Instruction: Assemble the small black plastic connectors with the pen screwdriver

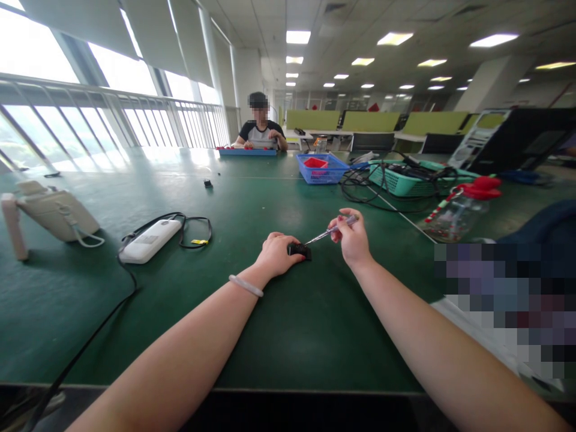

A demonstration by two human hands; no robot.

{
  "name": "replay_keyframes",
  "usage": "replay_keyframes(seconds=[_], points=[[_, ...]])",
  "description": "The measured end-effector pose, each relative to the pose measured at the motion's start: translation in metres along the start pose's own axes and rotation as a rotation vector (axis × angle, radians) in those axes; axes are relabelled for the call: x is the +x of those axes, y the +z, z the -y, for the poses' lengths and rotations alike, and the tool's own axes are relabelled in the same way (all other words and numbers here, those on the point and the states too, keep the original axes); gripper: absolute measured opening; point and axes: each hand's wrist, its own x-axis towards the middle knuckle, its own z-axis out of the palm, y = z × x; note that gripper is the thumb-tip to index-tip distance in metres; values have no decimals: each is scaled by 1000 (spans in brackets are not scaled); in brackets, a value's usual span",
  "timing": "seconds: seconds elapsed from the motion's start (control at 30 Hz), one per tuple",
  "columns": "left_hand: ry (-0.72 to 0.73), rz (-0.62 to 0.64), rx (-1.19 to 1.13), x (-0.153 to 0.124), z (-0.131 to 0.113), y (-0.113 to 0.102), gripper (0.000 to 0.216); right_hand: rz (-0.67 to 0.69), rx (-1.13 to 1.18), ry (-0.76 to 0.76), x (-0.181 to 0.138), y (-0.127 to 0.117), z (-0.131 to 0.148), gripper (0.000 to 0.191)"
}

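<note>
Black part (pixel 300 251), frame centre: left hand (pixel 275 255) closed over it; right hand (pixel 353 241) pinches screwdriver (pixel 330 230). Risk: tip may skid, jabbing left hand.

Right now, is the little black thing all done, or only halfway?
Not done. The left hand pins the small black part on the green table; the right hand holds a thin screwdriver, tip at the part. No loose pieces show beside it, so nothing looks finished yet.
</note>
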Motion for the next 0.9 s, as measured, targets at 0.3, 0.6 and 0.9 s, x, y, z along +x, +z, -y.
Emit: replay_keyframes(seconds=[0.3, 0.6, 0.9], points=[[-5, 2, 1, 1, 0, 1, 42, 16, -42, 5, 0, 2, 0, 41], [30, -16, -19, 1, 3, 1, 39, 28, -73, 0, 0, -1, -3, 61], [33, -18, -23, 1, 6, 2, 38, 31, 61, 86, 6, -6, -5, 36]])
